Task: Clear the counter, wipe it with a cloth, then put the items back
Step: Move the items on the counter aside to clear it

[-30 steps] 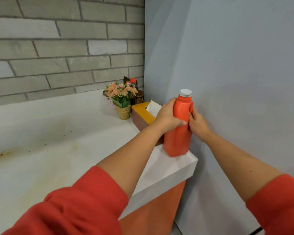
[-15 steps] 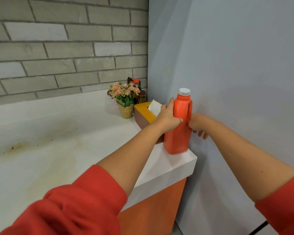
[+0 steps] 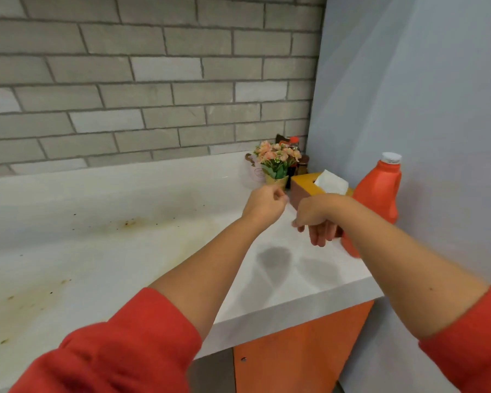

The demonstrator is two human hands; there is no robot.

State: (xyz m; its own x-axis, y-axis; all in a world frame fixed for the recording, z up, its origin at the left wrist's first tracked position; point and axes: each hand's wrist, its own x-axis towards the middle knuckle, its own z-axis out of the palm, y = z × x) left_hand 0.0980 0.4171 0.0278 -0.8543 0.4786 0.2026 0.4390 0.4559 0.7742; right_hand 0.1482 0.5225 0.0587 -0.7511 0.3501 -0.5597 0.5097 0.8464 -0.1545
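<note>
An orange bottle (image 3: 379, 194) with a white cap stands upright at the right end of the white counter (image 3: 125, 251), against the grey wall. Just left of it sits a brown and yellow tissue box (image 3: 304, 188) with a white tissue poking out. Behind that stand a small pot of pink flowers (image 3: 277, 165) and dark jars (image 3: 302, 163) in the corner. My left hand (image 3: 264, 204) hovers over the counter, fingers loosely curled, holding nothing. Beside the bottle my right hand (image 3: 316, 219) hangs with fingers pointing down, also holding nothing.
Yellow-brown stains (image 3: 125, 222) mark the counter's middle and left. A grey brick wall (image 3: 153, 80) runs behind the counter, and a plain grey wall (image 3: 423, 109) closes the right side. An orange cabinet front (image 3: 295, 350) is below the counter's edge.
Both hands have let go of the orange bottle, which stands on the counter's right end. The hands have drawn back to the left, and the view has shifted left.
</note>
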